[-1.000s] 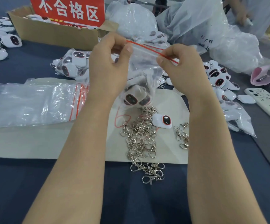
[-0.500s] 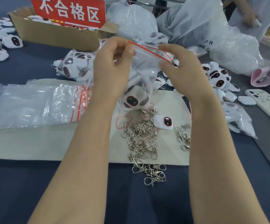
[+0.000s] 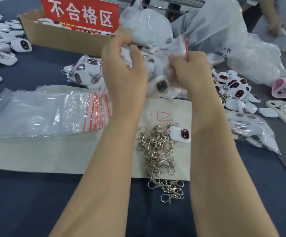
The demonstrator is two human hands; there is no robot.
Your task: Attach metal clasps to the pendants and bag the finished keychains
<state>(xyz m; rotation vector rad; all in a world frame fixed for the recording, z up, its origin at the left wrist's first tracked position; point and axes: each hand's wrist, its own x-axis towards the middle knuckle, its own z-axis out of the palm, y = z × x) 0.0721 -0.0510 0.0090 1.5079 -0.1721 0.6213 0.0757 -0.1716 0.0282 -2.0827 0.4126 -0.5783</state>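
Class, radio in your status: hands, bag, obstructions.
Right hand pinches filled bag at red seal; left hand beside it, grip blurred. Clasps lie below, clear of hands.

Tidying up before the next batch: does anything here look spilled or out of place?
Yes. The pile of metal clasps runs past the near edge of the beige mat; several lie on the blue tablecloth. One lone pendant sits at the pile's edge, outside any bag.

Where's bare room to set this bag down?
Free for the filled bag: beige mat strip between empty zip bags and its near edge; dark tablecloth nearer, left of the left forearm. Crowded: clasp pile between the forearms, keychains at right, pendants far left.
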